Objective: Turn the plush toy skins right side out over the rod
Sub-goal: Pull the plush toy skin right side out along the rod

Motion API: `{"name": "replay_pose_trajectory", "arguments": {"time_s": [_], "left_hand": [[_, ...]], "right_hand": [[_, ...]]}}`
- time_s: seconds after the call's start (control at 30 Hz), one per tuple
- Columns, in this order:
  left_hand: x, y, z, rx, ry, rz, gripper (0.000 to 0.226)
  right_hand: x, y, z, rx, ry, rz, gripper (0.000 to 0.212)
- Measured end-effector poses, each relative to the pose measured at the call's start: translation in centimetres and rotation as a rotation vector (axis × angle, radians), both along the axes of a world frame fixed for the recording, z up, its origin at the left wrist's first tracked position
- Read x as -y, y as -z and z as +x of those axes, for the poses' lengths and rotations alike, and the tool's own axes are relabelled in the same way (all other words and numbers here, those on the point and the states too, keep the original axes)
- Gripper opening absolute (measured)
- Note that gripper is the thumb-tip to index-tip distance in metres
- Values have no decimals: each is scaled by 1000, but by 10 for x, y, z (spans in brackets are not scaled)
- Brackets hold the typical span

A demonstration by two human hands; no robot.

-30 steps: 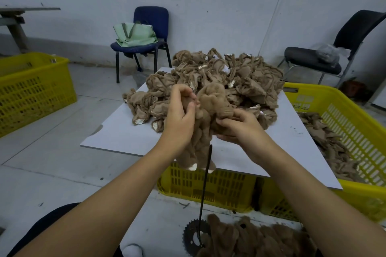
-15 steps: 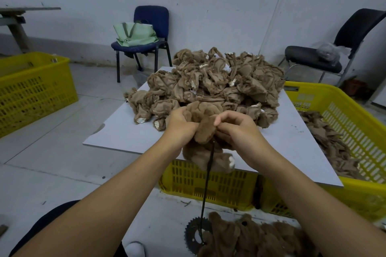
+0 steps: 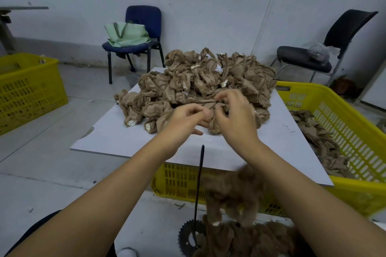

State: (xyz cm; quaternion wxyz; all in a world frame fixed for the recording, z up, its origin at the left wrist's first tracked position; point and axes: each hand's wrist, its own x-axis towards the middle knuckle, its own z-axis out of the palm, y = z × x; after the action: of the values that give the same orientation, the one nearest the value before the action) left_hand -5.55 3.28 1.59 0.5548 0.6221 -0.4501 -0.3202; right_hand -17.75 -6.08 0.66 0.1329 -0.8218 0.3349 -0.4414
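Beige inside-out skin [image 3: 200,102] at the front of the pile [image 3: 208,75] is pinched by the left hand [image 3: 186,119] and the right hand [image 3: 236,117]; the rod [image 3: 200,173] stands upright nearby.

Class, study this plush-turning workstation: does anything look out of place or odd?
One furry plush skin shows blurred below the edge of the white board, beside the bare rod, apparently in mid-air above the furry pile on the floor rather than resting anywhere. The rod stands in a toothed sprocket, an unusual base.
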Motion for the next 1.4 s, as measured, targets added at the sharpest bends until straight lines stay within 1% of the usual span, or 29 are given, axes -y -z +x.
{"name": "replay_pose_trajectory", "arguments": {"time_s": [0.03,0.1,0.13,0.2,0.27,0.33,0.5,0.6,0.63,0.67,0.73,0.77,0.83,0.87,0.9,0.93,1.0,1.03,1.1,1.13,1.23,1.3,1.33,1.4], "left_hand": [[4,0,2,-44,-69,4,15],[13,3,4,-132,-172,37,14],[19,6,6,-188,-199,58,13],[29,11,10,-296,-227,108,11],[39,19,14,-379,-241,162,12],[49,28,17,-446,-263,212,14],[75,48,11,-522,-283,318,22],[82,50,13,-514,-274,342,16],[81,51,16,-484,-247,346,14],[79,53,22,-429,-207,361,19],[69,58,36,-280,-110,416,44],[65,61,43,-222,-76,430,55],[57,67,54,-142,-82,413,64],[55,69,57,-104,-103,391,66],[54,70,59,-73,-116,371,68],[54,71,59,-61,-115,357,69],[54,73,55,-32,-77,359,70],[54,75,52,-12,-51,363,71],[54,79,45,-4,-18,315,73],[54,80,42,-31,-14,248,72],[55,81,30,-183,-21,-4,68],[55,79,25,-250,-42,-71,62],[56,79,23,-245,-54,-78,58],[56,79,21,-159,-77,-69,47]], "right_hand": [[10,4,4,-89,-31,62,14],[29,18,11,-248,-87,267,26],[36,28,13,-317,-115,366,33],[49,49,17,-439,-186,490,44],[59,68,21,-537,-233,586,54],[68,80,28,-569,-212,688,63],[86,89,46,-612,-63,759,65],[86,89,52,-657,-18,725,67],[86,89,53,-624,-16,716,65],[85,88,54,-573,-24,711,61],[83,85,53,-441,-45,698,47],[82,83,53,-345,-43,704,37],[76,75,51,-38,-59,786,18],[73,69,51,122,-71,835,14],[71,63,52,250,-73,863,14],[68,58,52,334,-57,864,18],[62,50,52,440,-15,855,26],[59,45,51,495,-28,881,26],[53,34,50,619,-140,1016,19],[52,28,48,678,-221,1098,17],[52,13,42,773,-420,1299,20],[52,9,40,809,-465,1398,21],[51,9,38,837,-464,1434,21],[50,12,32,895,-453,1471,23]]}}
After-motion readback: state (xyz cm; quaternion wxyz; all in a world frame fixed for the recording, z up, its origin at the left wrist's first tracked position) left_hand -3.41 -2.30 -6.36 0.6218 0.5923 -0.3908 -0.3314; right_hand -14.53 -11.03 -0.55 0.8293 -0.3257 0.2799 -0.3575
